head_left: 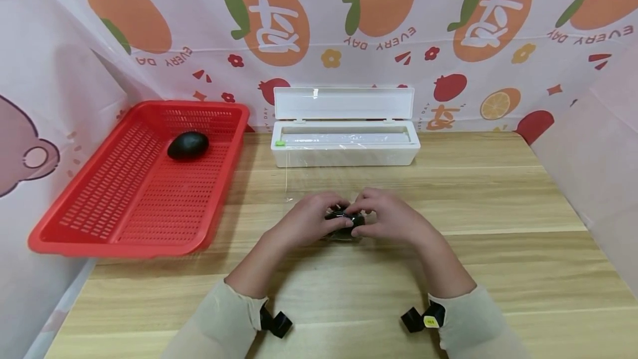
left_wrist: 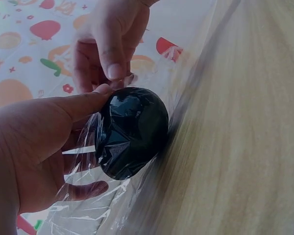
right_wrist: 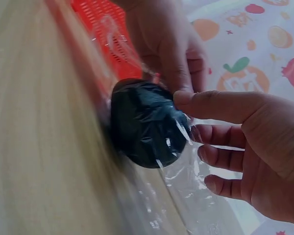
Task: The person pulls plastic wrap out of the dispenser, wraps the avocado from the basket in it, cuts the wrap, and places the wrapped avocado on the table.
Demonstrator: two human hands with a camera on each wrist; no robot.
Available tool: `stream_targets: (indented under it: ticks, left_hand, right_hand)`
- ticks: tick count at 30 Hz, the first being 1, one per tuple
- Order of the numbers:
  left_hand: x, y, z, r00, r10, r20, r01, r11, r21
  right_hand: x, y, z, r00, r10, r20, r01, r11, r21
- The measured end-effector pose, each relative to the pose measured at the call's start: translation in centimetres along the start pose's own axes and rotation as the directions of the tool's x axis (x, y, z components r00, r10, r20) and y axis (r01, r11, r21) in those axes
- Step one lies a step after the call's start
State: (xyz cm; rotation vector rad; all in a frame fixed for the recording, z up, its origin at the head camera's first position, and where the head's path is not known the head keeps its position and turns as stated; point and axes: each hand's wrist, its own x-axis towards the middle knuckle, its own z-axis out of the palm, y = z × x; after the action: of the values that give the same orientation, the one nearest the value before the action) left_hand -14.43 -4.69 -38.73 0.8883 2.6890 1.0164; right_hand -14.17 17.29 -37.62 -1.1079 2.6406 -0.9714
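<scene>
A dark, egg-shaped avocado sits low over the table, covered by clear, creased plastic wrap. My left hand holds the avocado from its left side, thumb at the upper edge and fingers bent behind the film. On the other side, my right hand pinches the wrap against the avocado's edge, its thumb close to the left thumb. Its other fingers curl beside the fruit with film around them. From the hands, the sheet of wrap runs back to a white dispenser box with a raised lid.
To the left stands a red perforated basket, with another dark avocado inside. A small green slider sits at the left end of the dispenser. Fruit-printed cloth hangs behind the wooden table.
</scene>
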Motion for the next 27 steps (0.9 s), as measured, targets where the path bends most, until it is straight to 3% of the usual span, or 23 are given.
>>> stream_targets:
  ticks: [9, 11, 14, 17, 18, 21, 24, 27]
  left_hand:
    - [-0.1, 0.0, -0.2, 0.999, -0.031, -0.013, 0.031, 0.999, -0.010]
    - [-0.3, 0.2, -0.5, 0.999, -0.037, -0.040, 0.037, 0.999, 0.002]
    - [-0.7, 1.0, -1.0, 0.991, 0.014, -0.132, -0.007, 0.999, 0.053]
    - [-0.9, 1.8, -1.3, 0.970, 0.124, -0.211, -0.101, 0.988, 0.115]
    - [-0.9, 2.1, -1.4, 0.966, 0.149, -0.209, -0.122, 0.983, 0.135]
    - [-1.1, 2.8, -1.3, 0.979, 0.158, -0.131, -0.137, 0.978, 0.156]
    - [-1.2, 3.0, -1.1, 0.994, 0.099, -0.044, -0.090, 0.981, 0.174]
    - [-1.2, 2.9, -0.8, 0.999, 0.045, -0.024, -0.040, 0.982, 0.183]
  right_hand:
    - [0.2, 0.2, 0.7, 0.997, 0.071, -0.009, -0.071, 0.997, -0.008]
    - [0.3, 0.2, 0.8, 0.996, 0.084, -0.010, -0.084, 0.996, 0.002]
    - [0.4, 0.3, 0.8, 0.997, 0.081, -0.016, -0.080, 0.997, 0.006]
    - [0.4, 0.5, 0.9, 0.997, 0.070, -0.023, -0.070, 0.998, 0.008]
    - [0.4, 0.5, 0.9, 0.997, 0.069, -0.025, -0.069, 0.998, 0.013]
    - [0.4, 0.5, 1.0, 0.996, 0.082, -0.027, -0.081, 0.996, 0.021]
    - [0.4, 0.4, 1.0, 0.994, 0.103, -0.027, -0.102, 0.994, 0.026]
    - [0.4, 0.4, 1.0, 0.993, 0.119, -0.023, -0.118, 0.993, 0.030]
